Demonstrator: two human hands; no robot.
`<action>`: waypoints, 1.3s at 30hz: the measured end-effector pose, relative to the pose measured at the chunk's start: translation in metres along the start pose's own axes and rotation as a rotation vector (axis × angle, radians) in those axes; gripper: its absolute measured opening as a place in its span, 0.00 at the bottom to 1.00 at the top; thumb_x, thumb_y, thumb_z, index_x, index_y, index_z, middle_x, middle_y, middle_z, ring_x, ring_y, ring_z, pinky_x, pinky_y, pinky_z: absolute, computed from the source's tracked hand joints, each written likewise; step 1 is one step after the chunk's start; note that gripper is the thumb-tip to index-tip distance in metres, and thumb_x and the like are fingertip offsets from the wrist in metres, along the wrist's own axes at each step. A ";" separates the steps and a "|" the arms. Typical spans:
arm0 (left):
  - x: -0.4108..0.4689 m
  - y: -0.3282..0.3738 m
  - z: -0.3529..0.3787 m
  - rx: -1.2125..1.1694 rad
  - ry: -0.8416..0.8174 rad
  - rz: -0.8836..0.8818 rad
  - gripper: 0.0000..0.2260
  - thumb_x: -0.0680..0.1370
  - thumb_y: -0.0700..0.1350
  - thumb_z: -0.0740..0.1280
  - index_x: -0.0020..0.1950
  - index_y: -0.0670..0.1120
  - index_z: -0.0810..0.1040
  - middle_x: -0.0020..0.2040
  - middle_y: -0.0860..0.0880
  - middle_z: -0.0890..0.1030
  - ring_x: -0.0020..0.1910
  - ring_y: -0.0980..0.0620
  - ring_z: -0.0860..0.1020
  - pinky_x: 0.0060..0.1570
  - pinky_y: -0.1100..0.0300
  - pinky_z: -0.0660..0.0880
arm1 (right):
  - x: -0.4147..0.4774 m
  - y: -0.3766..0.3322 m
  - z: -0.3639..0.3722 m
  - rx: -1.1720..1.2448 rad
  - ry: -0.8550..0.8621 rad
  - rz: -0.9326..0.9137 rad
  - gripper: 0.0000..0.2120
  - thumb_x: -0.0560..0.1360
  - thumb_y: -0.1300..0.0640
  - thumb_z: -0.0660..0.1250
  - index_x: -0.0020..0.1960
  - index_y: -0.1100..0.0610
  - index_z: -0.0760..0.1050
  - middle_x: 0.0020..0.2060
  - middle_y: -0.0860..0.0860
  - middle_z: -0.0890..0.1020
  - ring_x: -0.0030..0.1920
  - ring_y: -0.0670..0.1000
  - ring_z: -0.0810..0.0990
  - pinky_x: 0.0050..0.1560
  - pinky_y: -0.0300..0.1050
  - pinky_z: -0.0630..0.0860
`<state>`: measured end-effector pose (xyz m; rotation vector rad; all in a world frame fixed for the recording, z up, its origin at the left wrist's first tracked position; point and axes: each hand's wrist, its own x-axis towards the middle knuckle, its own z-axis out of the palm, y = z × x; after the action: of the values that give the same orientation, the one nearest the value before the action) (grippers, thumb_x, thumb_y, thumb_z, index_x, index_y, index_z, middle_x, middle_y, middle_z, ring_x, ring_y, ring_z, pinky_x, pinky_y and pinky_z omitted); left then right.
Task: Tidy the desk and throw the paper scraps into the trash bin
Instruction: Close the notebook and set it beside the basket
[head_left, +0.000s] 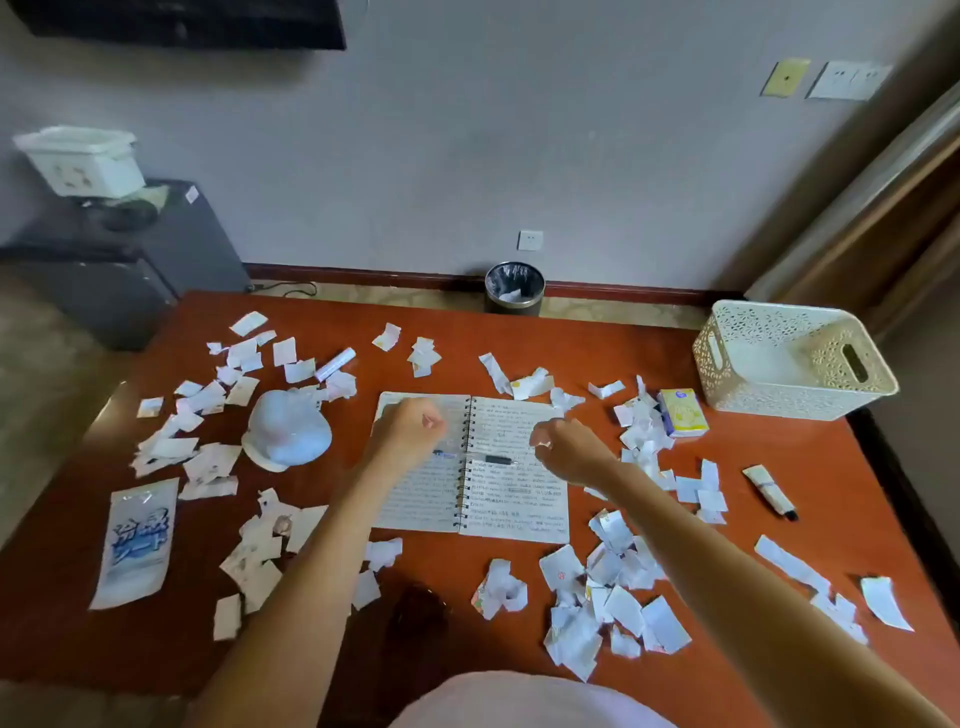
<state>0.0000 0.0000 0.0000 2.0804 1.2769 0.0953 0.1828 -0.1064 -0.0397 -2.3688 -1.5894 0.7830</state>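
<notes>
Several white paper scraps (613, 592) are scattered over the red-brown desk (519, 644), in piles at the left, the right and near the front edge. An open spiral notebook (511, 499) lies in the middle with a pen (498, 460) across its pages. My left hand (408, 428) hovers over the notebook's left page with its fingers curled in. My right hand (569, 449) is over the right page, fingers also curled; I cannot tell if either hand holds a scrap. A round trash bin (514, 288) with a dark liner stands on the floor beyond the desk's far edge.
A white perforated basket (789, 364) stands at the desk's far right. A small yellow tissue pack (683, 413), a tube (769, 491), a white cap-shaped item (285, 428), a blue-and-white pouch (137, 540) and a white stick (335, 364) also lie there. A dark cabinet (156, 249) is at the left.
</notes>
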 end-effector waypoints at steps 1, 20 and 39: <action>-0.003 -0.007 0.005 0.029 -0.042 -0.033 0.09 0.78 0.44 0.61 0.49 0.40 0.78 0.44 0.46 0.80 0.46 0.49 0.78 0.43 0.60 0.73 | 0.001 -0.001 0.010 -0.002 -0.051 0.034 0.13 0.77 0.63 0.59 0.59 0.60 0.76 0.61 0.56 0.78 0.57 0.57 0.79 0.55 0.47 0.79; 0.035 -0.106 0.045 -0.126 -0.018 -0.592 0.25 0.77 0.45 0.65 0.70 0.40 0.61 0.67 0.38 0.66 0.64 0.40 0.71 0.58 0.50 0.75 | 0.036 -0.018 0.092 -0.161 -0.097 0.195 0.19 0.80 0.62 0.55 0.71 0.59 0.60 0.65 0.57 0.67 0.52 0.55 0.77 0.48 0.44 0.78; 0.007 -0.045 0.009 -0.042 0.243 -0.102 0.08 0.74 0.38 0.66 0.37 0.39 0.70 0.35 0.46 0.74 0.36 0.49 0.74 0.27 0.64 0.64 | 0.013 -0.042 0.121 0.158 -0.265 0.110 0.12 0.77 0.54 0.61 0.57 0.60 0.72 0.44 0.56 0.81 0.41 0.56 0.80 0.44 0.50 0.80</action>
<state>-0.0268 0.0137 -0.0352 2.0100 1.5091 0.3347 0.0906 -0.0938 -0.1282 -2.3318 -1.4323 1.2428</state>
